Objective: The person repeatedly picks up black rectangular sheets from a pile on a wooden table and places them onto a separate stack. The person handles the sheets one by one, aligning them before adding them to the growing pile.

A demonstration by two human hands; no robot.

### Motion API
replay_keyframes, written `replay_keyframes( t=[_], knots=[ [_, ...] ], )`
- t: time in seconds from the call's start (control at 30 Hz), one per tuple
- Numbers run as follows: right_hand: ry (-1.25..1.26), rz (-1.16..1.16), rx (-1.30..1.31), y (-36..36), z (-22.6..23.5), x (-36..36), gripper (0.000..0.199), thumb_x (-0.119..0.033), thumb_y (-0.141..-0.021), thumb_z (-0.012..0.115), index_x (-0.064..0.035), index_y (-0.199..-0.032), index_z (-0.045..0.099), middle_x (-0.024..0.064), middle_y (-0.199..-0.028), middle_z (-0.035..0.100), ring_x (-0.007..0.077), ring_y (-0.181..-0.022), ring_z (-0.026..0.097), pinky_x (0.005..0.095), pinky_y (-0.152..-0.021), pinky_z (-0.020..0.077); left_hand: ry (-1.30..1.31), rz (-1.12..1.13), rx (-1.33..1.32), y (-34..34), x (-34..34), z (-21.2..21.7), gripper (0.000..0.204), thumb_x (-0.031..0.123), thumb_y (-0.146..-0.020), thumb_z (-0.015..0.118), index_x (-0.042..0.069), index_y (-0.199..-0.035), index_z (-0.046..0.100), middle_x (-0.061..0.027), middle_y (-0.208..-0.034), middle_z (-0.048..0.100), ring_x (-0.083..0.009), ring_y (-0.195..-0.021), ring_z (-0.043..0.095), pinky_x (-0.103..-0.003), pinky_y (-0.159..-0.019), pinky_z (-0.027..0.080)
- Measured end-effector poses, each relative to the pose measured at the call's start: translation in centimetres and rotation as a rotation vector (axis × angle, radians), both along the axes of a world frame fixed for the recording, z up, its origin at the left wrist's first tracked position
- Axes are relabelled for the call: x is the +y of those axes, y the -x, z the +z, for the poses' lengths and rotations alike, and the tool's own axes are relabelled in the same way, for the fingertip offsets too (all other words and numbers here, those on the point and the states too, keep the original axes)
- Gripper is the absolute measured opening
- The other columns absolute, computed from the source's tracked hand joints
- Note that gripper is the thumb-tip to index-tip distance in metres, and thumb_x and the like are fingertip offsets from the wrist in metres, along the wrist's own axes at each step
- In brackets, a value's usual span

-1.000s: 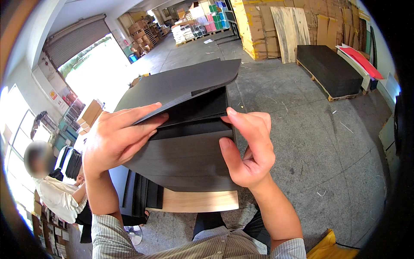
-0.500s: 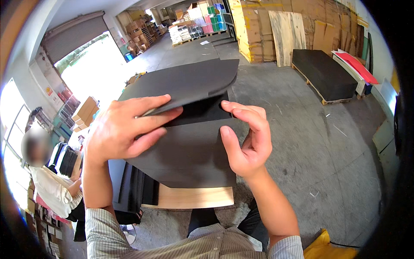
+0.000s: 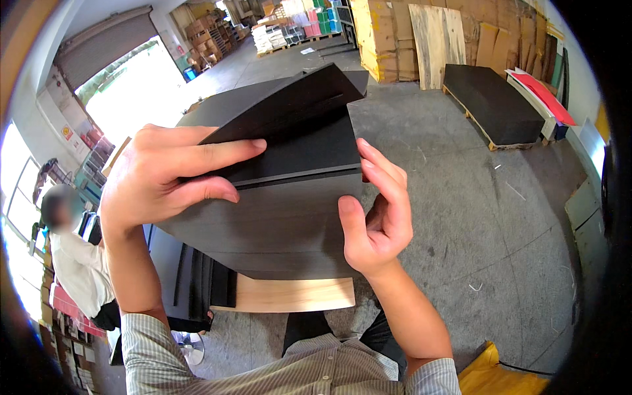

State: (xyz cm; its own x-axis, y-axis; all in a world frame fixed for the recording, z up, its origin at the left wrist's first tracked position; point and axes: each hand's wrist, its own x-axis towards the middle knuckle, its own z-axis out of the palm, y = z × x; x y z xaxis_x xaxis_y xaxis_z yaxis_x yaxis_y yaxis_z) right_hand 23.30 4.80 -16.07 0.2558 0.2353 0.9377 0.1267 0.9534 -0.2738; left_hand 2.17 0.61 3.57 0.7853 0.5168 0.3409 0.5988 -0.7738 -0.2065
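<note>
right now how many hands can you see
2: your left hand at the left of the black stack, your right hand at its right edge. Those of the co-worker are hidden.

Via my remote feed I log: sheet stack (image 3: 270, 224), charcoal black; raised sheet (image 3: 289, 99), deeper black. My readings elsewhere: shirt (image 3: 303, 365), grey and off-white pinstripes; board (image 3: 289, 294), pale tan, faint grain; floor (image 3: 474, 210), mottled grey; upright panel (image 3: 438, 49), cream streaked dark; far sheet (image 3: 543, 95), bright red; cardboard (image 3: 395, 52), brown; co-worker's top (image 3: 82, 263), plain white.
</note>
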Motion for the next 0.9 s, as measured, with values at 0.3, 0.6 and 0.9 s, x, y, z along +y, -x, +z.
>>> replay_keyframes(
  t=[0.3, 0.6, 0.9],
  knots=[
    [-0.054, -0.049, 0.104, -0.2, 1.1, 0.0, 0.046, 0.002, -0.07, 0.073, 0.0054, -0.114, 0.061, 0.0253, -0.121, 0.063, 0.0331, -0.107, 0.061, 0.0392, -0.093, 0.0457, 0.03, -0.075, -0.09, 0.3, 1.0, -0.9, 0.048, 0.021, -0.066, 0.082, 0.01, -0.112, 0.073, -0.0093, -0.075, 0.066, -0.025, -0.057, 0.058, -0.032, -0.052, 0.044],
    [-0.07, -0.031, 0.092, -0.6, 1.5, 0.3, 0.04, -0.003, -0.073, 0.074, 0.0052, -0.111, 0.062, 0.0234, -0.117, 0.063, 0.0314, -0.104, 0.06, 0.0383, -0.091, 0.0466, 0.025, -0.083, -0.097, 0.3, 0.9, -0.6, 0.051, 0.018, -0.063, 0.083, 0.011, -0.113, 0.073, -0.0095, -0.074, 0.066, -0.0242, -0.058, 0.059, -0.032, -0.052, 0.044],
    [-0.064, -0.056, 0.054, -0.2, 1.3, 0.2, 0.041, -0.002, -0.074, 0.073, 0.0061, -0.112, 0.063, 0.0235, -0.116, 0.064, 0.0323, -0.103, 0.06, 0.0393, -0.09, 0.0471, 0.089, -0.058, -0.12, 0.6, 0.7, -0.7, 0.055, 0.014, -0.06, 0.083, 0.009, -0.114, 0.073, -0.0105, -0.076, 0.066, -0.0244, -0.059, 0.059, -0.033, -0.056, 0.045]
  ],
)
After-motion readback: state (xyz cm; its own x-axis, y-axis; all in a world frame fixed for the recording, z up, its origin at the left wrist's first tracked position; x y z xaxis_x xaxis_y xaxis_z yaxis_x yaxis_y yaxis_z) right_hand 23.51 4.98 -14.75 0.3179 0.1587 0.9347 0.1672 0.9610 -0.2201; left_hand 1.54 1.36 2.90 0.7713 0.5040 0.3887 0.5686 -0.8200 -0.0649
